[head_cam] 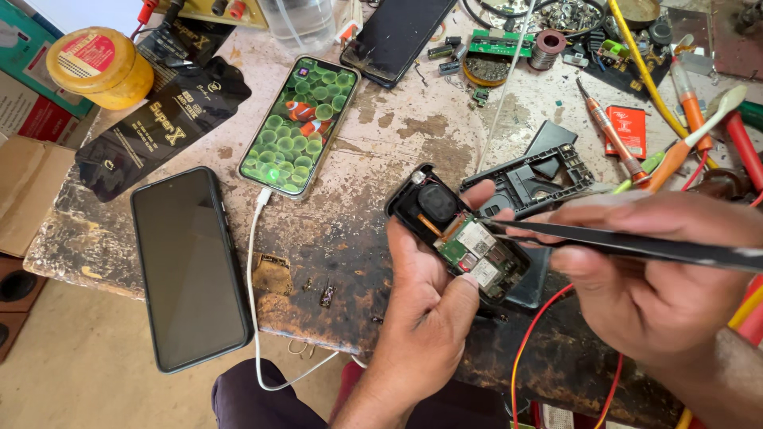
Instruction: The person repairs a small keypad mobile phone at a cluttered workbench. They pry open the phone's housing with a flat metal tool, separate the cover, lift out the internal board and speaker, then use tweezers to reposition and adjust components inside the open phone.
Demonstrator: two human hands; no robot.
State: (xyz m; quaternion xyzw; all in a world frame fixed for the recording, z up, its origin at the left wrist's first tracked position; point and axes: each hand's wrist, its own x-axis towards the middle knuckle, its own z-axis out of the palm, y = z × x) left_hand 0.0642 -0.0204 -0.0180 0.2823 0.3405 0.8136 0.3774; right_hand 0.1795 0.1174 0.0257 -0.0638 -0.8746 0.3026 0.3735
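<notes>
My left hand grips a small opened phone, black shell up, with its round speaker and green circuit board exposed. My right hand holds black tweezers whose tip reaches the circuit board near its upper edge. A black inner frame of the phone lies on the worn bench just behind the opened phone.
A lit smartphone with a white cable lies at centre left, a dark smartphone at the front edge, another dark one at the back. Screen protector packets, a yellow jar, screwdrivers and red wires lie around.
</notes>
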